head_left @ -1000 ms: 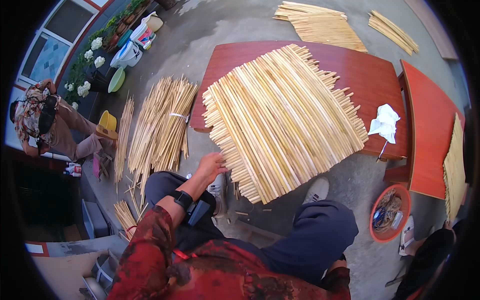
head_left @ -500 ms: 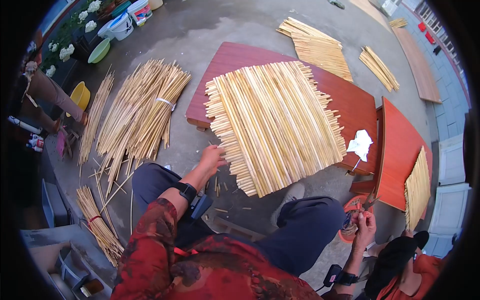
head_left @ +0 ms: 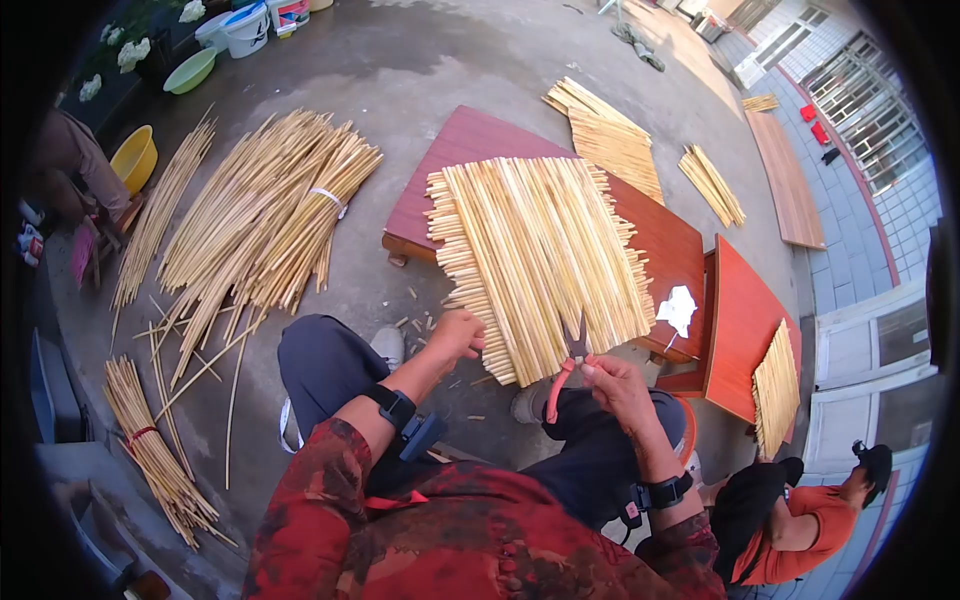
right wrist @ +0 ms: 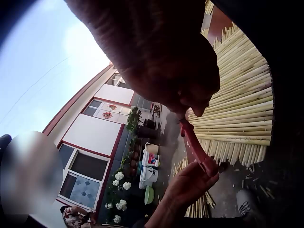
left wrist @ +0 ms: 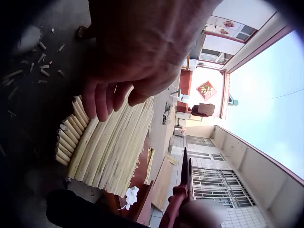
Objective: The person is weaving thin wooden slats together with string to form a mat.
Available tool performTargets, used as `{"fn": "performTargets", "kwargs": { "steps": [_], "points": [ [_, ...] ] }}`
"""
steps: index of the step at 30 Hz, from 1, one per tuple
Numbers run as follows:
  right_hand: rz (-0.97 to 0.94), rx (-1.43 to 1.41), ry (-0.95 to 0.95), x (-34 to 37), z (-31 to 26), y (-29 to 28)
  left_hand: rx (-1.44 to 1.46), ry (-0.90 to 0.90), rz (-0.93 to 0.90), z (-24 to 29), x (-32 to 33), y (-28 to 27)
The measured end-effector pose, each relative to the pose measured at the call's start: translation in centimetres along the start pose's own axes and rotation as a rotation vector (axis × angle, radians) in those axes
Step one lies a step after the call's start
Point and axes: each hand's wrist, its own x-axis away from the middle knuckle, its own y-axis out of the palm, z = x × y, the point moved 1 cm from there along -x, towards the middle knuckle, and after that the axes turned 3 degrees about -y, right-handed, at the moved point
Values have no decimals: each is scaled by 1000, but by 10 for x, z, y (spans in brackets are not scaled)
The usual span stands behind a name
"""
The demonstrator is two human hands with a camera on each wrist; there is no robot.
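Note:
My right hand grips a pair of shears with red handles. Their dark, pointed blades are spread and overlap the near edge of the stalk mat in the head view. The mat is a layer of pale, peeled stalks laid side by side over crossing ones, whose uneven ends stick out along the sides. Beside its left edge hovers my left hand, fingers loosely bent and holding nothing. In the left wrist view those fingers hang in front of the mat's stalk ends.
Under the mat stands a dark red table, next to an orange-red board with another mat against it. A tied stalk bundle lies at left. A white cloth sits on the table corner. Someone in orange sits at right.
My right hand has come up from beside the right knee with the shears, to the mat's near edge. The left hand stays by the mat's left side. The head view has turned right.

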Motion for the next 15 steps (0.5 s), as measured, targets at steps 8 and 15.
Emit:
{"fn": "performTargets", "kwargs": {
  "steps": [8,15],
  "points": [
    [-120,436,-124,-54,43,26,112,-56,-362,-14,19,19],
    [-90,333,-128,-81,82,55,137,-74,-267,-33,-6,16]
  ]
}}
